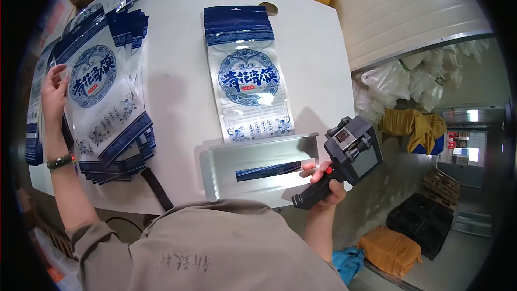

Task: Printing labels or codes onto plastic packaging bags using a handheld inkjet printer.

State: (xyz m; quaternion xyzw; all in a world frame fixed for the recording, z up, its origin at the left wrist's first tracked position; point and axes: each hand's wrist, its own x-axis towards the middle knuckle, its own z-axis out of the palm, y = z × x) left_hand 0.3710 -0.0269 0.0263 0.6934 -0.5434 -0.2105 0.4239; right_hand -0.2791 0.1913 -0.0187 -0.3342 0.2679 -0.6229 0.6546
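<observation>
My left hand (54,97) rests at the left edge of the top bag (97,83) on a fanned pile of flat plastic bags. Its fingers are bent but apart, and no grip on the bag shows. My right hand (328,188) wraps the handle of a black handheld inkjet printer (353,148), which has a red button and a screen. The printer is over the table's right edge, beside a metal frame (226,159). A short stack of blue-and-white bags (247,75) lies straight in the middle, its lower end under the frame, with a blue strip showing through the frame's slot.
The white table (177,37) has a round hole at its far edge. A black strap (157,189) hangs over the near edge. More bags and clear plastic lie along the back. On the floor at right are a black crate (420,223) and an orange-brown bundle (390,249).
</observation>
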